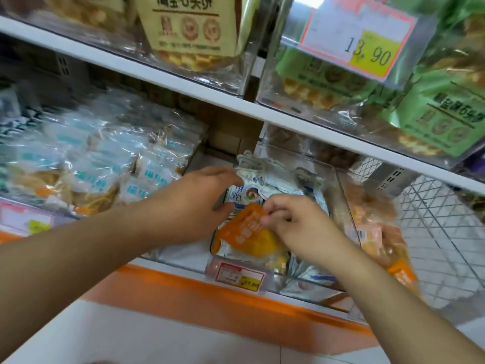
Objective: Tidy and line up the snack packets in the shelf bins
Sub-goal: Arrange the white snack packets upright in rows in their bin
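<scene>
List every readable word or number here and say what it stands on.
"13.90": yellow patch of the red-bordered price tag on the clear upper bin.
Beige biscuit bag, green biscuit bags, orange snack packet, small lower price tag: print too blurred to read.

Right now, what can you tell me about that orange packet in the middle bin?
The orange packet is a shiny, crinkly snack bag, orange with a yellow patch and white writing, blurred. It lies tilted on white packets at the front of the clear bin. The right hand pinches its top edge; the left hand rests beside it.
</scene>
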`<action>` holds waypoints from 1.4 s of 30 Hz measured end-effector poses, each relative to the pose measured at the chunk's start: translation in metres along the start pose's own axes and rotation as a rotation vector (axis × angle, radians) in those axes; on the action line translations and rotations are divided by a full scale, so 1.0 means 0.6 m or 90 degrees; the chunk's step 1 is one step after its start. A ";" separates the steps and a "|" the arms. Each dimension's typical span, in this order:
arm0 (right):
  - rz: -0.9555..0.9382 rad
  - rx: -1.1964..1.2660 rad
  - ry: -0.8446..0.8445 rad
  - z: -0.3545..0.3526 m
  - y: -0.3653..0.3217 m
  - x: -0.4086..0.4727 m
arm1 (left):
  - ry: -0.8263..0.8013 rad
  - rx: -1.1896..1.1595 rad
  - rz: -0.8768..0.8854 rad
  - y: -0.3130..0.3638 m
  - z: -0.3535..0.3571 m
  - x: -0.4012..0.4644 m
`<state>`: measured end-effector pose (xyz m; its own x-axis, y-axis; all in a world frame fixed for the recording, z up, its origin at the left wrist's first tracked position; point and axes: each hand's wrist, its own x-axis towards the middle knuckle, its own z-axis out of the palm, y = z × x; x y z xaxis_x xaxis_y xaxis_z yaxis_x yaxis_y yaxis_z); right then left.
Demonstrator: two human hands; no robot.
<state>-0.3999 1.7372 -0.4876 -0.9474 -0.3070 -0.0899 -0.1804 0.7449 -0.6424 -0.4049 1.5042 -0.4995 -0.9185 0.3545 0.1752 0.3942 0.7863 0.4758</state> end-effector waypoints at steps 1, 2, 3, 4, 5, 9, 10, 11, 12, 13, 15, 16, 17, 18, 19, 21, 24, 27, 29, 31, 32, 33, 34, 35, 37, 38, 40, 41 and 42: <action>-0.001 0.072 0.041 -0.012 -0.002 -0.007 | 0.007 -0.015 0.005 0.010 -0.005 -0.002; -0.006 0.147 0.082 -0.023 -0.005 -0.016 | 0.009 -0.039 0.010 0.023 -0.010 -0.005; -0.013 0.215 0.119 -0.033 -0.007 -0.026 | 0.009 -0.069 0.014 0.038 -0.014 -0.009; -0.019 0.268 0.148 -0.043 -0.008 -0.036 | 0.004 -0.100 0.013 0.054 -0.017 -0.013; -0.022 0.305 0.166 -0.053 -0.009 -0.046 | -0.003 -0.133 0.004 0.070 -0.019 -0.016; -0.031 0.383 0.138 -0.097 0.006 -0.093 | 0.028 -0.325 -0.026 0.125 -0.008 -0.013; -0.033 0.362 0.135 -0.109 0.014 -0.105 | 0.040 -0.382 -0.030 0.138 -0.003 -0.010; -0.037 0.328 0.147 -0.122 0.022 -0.117 | 0.051 -0.439 -0.030 0.154 0.000 -0.009; -0.044 0.289 0.172 -0.135 0.033 -0.130 | 0.056 -0.481 -0.026 0.169 0.005 -0.007; -0.046 0.248 0.207 -0.147 0.043 -0.142 | 0.049 -0.502 -0.018 0.183 0.011 -0.005; -0.029 0.180 0.285 -0.172 0.069 -0.170 | 0.013 -0.478 0.003 0.202 0.031 -0.003; -0.019 0.154 0.323 -0.184 0.085 -0.184 | 0.003 -0.443 0.010 0.207 0.040 -0.004; -0.008 0.126 0.360 -0.195 0.103 -0.197 | 0.001 -0.402 0.017 0.209 0.047 -0.006; 0.003 0.091 0.396 -0.205 0.125 -0.209 | 0.002 -0.358 0.021 0.210 0.050 -0.007; 0.015 0.060 0.431 -0.215 0.149 -0.218 | 0.005 -0.325 0.023 0.207 0.051 -0.009; 0.029 0.008 0.473 -0.229 0.193 -0.230 | 0.010 -0.289 0.012 0.194 0.050 -0.009; 0.059 -0.084 0.398 -0.233 0.243 -0.235 | 0.037 -0.249 0.001 0.176 0.048 -0.003; 0.129 -0.138 0.286 -0.226 0.264 -0.230 | 0.037 -0.212 0.002 0.166 0.042 -0.002; 0.135 -0.138 0.284 -0.226 0.265 -0.221 | 0.026 -0.153 -0.002 0.156 0.035 -0.002; 0.127 -0.126 0.302 -0.226 0.255 -0.212 | 0.029 -0.087 -0.015 0.145 0.027 -0.001; 0.127 -0.135 0.312 -0.226 0.245 -0.209 | 0.032 -0.061 -0.026 0.137 0.023 0.000; 0.127 -0.151 0.323 -0.226 0.234 -0.206 | 0.038 -0.043 -0.032 0.129 0.018 0.002; 0.123 -0.168 0.333 -0.224 0.221 -0.204 | 0.047 -0.035 -0.027 0.119 0.013 0.005; 0.108 -0.169 0.337 -0.220 0.206 -0.201 | 0.053 -0.022 -0.020 0.109 0.008 0.006; 0.053 -0.121 0.318 -0.202 0.168 -0.190 | 0.045 0.002 -0.012 0.086 0.000 0.008; 0.021 -0.093 0.291 -0.188 0.145 -0.182 | 0.037 0.011 -0.009 0.073 -0.001 0.009; -0.039 -0.079 0.226 -0.153 0.100 -0.160 | 0.013 0.028 -0.020 0.050 -0.004 0.007; -0.062 -0.086 0.188 -0.132 0.081 -0.147 | 0.000 0.030 -0.034 0.043 -0.006 0.005; -0.078 -0.092 0.146 -0.112 0.061 -0.133 | -0.011 0.027 -0.047 0.037 -0.008 0.002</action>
<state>-0.3486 1.8287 -0.4531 -0.9485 -0.2701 0.1656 -0.3167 0.7923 -0.5215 -0.3972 1.5195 -0.4843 -0.9443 0.3039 0.1259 0.3274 0.8311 0.4495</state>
